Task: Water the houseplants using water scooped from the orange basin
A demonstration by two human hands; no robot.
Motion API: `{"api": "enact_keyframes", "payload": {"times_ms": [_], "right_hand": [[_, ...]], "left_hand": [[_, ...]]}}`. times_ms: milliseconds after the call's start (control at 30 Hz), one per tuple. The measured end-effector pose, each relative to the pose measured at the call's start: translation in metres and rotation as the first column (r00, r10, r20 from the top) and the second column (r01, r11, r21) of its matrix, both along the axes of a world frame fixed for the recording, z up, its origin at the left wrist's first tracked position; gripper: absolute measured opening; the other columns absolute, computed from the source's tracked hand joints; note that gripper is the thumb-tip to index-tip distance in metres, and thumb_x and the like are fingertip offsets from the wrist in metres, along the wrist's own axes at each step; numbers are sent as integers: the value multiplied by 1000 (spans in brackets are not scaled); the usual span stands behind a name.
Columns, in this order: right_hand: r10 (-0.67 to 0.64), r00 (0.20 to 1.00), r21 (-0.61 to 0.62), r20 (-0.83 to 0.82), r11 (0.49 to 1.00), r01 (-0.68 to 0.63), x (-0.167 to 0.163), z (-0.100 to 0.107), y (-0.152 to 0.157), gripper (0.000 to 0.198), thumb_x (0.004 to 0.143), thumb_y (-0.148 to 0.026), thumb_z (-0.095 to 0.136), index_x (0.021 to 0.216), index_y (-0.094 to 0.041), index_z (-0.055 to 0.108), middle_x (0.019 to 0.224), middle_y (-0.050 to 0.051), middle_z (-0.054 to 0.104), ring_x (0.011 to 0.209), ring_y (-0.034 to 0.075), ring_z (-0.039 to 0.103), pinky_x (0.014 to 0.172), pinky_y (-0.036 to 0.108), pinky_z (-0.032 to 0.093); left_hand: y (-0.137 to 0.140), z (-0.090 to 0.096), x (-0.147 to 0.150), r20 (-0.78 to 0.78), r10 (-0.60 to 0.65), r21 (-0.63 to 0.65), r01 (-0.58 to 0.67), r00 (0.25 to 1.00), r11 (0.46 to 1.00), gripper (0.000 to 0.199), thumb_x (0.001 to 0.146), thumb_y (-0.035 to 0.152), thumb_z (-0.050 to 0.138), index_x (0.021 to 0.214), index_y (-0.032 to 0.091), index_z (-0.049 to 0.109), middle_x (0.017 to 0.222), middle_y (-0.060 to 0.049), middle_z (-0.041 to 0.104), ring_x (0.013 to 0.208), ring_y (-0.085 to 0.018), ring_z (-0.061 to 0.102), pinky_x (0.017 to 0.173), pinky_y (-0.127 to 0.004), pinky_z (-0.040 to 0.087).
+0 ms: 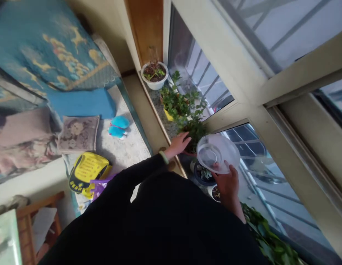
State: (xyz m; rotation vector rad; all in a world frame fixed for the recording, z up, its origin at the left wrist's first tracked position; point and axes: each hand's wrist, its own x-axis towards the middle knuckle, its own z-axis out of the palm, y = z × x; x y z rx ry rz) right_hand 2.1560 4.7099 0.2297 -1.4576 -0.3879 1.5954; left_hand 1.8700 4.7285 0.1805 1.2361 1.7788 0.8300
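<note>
the right hand (228, 184) grips a clear plastic bowl (217, 153) by its near rim, thumb over the edge, holding it tilted above the windowsill (160, 106), just over a small dark pot of succulents (204, 174). the left hand (180, 142), a pale green bracelet (163, 157) at its wrist, is spread flat with fingers loosely open, resting on or right against the leafy green plant (191, 125) at the middle of the sill; whether it presses on the pot below cannot be told, since the leaves hide it. farther along the sill stand a yellow pot (168, 115) and, at the far end, a white pot (154, 76) with sparse shoots. to the left, down on the floor, lie a yellow bag (87, 170) and blue slippers (118, 126). the bowl looks held by one edge only, so a slack grip could let it tip further or slip onto the succulents. the sill is narrow and crowded, so a shove from the left hand could push a pot toward the near edge.
</note>
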Motion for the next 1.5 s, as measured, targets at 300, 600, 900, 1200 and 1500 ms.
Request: {"api": "enact_keyframes", "payload": {"times_ms": [300, 600, 900, 1200, 1500], "right_hand": [[-67, 998, -6, -2, 998, 67, -28, 1, 2, 46, 81, -51, 88, 120, -27, 80, 104, 5, 86, 102, 26, 81, 95, 45, 73], [-338, 938, -21, 73, 940, 340, -111, 7, -1, 62, 75, -59, 87, 127, -25, 84, 117, 10, 88, 108, 32, 83, 115, 58, 68], [-591, 806, -3, -7, 806, 591, -192, 3, -8, 48, 83, -55, 81, 121, -26, 81, 115, 10, 84, 121, 36, 79, 121, 72, 60], [-669, 737, 78, -96, 733, 676, -214, -3, 0, 48, 80, -50, 86, 119, -23, 82, 111, 11, 79, 117, 36, 75, 116, 71, 61], [-725, 687, 109, -38, 681, 724, -252, -11, 6, 44, 83, -54, 84, 119, -28, 80, 108, 7, 79, 110, 31, 73, 110, 59, 64]], "left_hand": [[2, -31, -88, -206, 27, -74, -43, 978, 996, 31, 112, 15, 58, 108, 21, 88, 120, -9, 87, 118, -24, 81, 112, -38, 63], [89, -40, -201, -266, -631, -332, 546, 728, 769, 35, 107, 16, 63, 131, 21, 89, 134, -13, 88, 130, -29, 81, 120, -41, 62], [147, -32, -230, -239, -939, -436, 837, 247, 331, 30, 111, 23, 63, 127, 17, 88, 136, -20, 85, 131, -35, 80, 119, -44, 63], [152, -28, -236, -180, -976, -366, 912, 127, 186, 40, 104, 21, 68, 142, 24, 81, 152, -14, 81, 141, -33, 77, 123, -44, 61], [180, -19, -245, -114, -991, -361, 932, -68, -23, 54, 107, 22, 69, 160, 25, 73, 174, -15, 67, 161, -35, 66, 135, -45, 52]]}}
